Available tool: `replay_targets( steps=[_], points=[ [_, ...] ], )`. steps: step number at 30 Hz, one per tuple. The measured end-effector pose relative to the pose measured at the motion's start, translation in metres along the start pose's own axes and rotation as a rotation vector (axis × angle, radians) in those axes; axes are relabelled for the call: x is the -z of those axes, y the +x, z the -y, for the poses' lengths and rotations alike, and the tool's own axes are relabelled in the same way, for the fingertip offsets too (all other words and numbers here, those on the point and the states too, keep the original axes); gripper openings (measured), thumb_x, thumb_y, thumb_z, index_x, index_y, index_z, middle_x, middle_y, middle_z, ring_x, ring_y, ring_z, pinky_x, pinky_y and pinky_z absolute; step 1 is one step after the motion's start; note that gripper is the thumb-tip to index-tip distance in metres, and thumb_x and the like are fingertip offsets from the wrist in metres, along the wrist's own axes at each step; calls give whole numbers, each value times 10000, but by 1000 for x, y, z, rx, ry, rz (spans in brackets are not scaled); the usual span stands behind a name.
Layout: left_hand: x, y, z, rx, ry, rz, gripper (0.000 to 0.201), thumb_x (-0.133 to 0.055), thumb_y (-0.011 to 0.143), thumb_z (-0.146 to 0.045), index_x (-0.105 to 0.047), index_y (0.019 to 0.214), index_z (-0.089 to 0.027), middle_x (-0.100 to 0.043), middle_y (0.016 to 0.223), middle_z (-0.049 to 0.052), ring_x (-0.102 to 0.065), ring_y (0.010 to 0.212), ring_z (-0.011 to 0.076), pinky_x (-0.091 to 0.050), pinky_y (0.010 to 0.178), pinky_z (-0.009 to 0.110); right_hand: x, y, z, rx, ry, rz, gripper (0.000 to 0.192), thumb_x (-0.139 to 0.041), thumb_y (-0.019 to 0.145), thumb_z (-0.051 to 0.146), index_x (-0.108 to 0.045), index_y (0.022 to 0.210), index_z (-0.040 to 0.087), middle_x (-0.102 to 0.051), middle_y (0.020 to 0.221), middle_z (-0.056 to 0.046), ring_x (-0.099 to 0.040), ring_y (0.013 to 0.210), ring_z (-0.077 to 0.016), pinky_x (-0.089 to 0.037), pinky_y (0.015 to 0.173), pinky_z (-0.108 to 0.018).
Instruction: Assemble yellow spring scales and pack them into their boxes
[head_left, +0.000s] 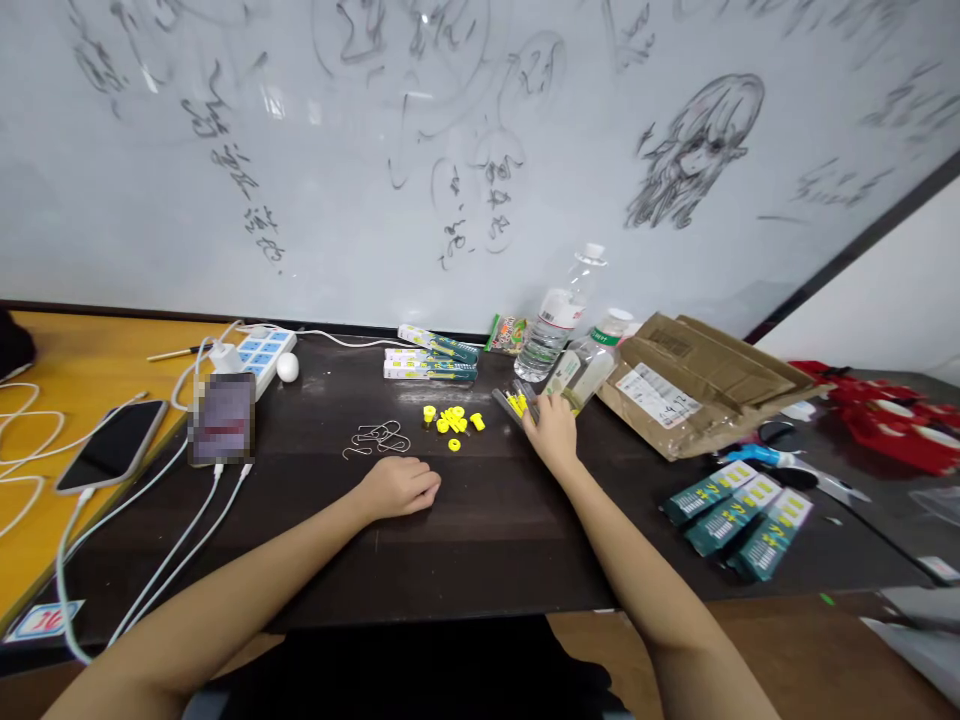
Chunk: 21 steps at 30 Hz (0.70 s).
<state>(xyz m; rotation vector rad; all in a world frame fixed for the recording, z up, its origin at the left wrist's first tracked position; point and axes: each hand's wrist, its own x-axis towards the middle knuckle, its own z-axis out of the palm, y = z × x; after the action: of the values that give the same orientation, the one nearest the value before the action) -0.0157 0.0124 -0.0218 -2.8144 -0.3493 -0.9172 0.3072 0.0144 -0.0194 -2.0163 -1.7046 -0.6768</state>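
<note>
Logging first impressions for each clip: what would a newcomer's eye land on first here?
Probably the bright yellow pieces scattered mid-table on the dark table, between the person's hands. The right hand reaches a clear packet holding more yellow bits, while the left hand rests closed on the table. Behind, a scribbled whiteboard fills the background.

A scribbled-over whiteboard (480,150) fills the back wall — below it, a dark worktop (465,540) adjoining a yellow-orange desk (82,360).

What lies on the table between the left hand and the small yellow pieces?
In the head view, only bare dark table lies between the left hand and the yellow pieces; the wire hooks sit off to the left.
</note>
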Motion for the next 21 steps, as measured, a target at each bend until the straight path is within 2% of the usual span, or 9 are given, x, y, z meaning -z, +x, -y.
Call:
replay_targets(
  steps=[2, 4, 7, 10, 13, 17, 21],
  points=[
    [0, 2, 2, 55, -24, -38, 224, -439, 884, -201, -633, 772, -190, -630, 621, -9, -592, 583, 106, -418, 568, 215, -2, 0, 0, 25, 9, 26, 207, -453, 857, 302, -582, 931, 159, -560, 919, -123, -486, 880, -262, -359, 724, -342],
    [4, 0, 6, 176, -97, -75, 216, -443, 884, -197, -643, 803, -191, -676, 691, -10, -622, 623, 101, -441, 608, 203, -4, -2, 1, 38, 27, 50, 201, -450, 858, 300, -586, 913, 164, -565, 904, -117, -496, 872, -258, -363, 735, -345],
    [11, -6, 16, 380, -209, -83, 229, -432, 893, -210, -649, 822, -190, -717, 809, -5, -651, 675, 93, -459, 635, 183, -3, -2, 3, 17, 51, 95, 199, -432, 866, 281, -591, 901, 167, -573, 897, -115, -509, 858, -253, -370, 746, -348],
    [16, -10, 24, 486, -247, -96, 244, -430, 899, -243, -654, 822, -187, -722, 804, -4, -648, 646, 96, -465, 626, 185, -2, -1, 1, -27, 60, 120, 200, -414, 869, 254, -590, 893, 161, -580, 891, -121, -523, 850, -254, -377, 748, -351],
    [17, -10, 24, 490, -255, -57, 252, -426, 897, -255, -659, 828, -188, -723, 807, -2, -649, 653, 102, -464, 628, 189, -2, 0, -4, -64, 52, 121, 180, -430, 856, 251, -584, 876, 160, -591, 864, -118, -540, 834, -256, -385, 735, -346],
    [16, -6, 16, 403, -279, 52, 228, -435, 887, -220, -655, 833, -196, -720, 807, -15, -633, 625, 89, -448, 627, 183, -3, 0, -8, -109, 57, 141, 153, -471, 831, 276, -578, 836, 167, -604, 833, -101, -560, 808, -244, -389, 708, -329],
    [16, -4, 12, 377, -309, 119, 227, -429, 894, -220, -649, 839, -200, -715, 800, -18, -627, 620, 86, -430, 612, 180, -1, 4, -11, -169, 116, 208, 149, -517, 797, 314, -574, 772, 179, -622, 804, -73, -573, 777, -215, -385, 663, -292]
  ],
)
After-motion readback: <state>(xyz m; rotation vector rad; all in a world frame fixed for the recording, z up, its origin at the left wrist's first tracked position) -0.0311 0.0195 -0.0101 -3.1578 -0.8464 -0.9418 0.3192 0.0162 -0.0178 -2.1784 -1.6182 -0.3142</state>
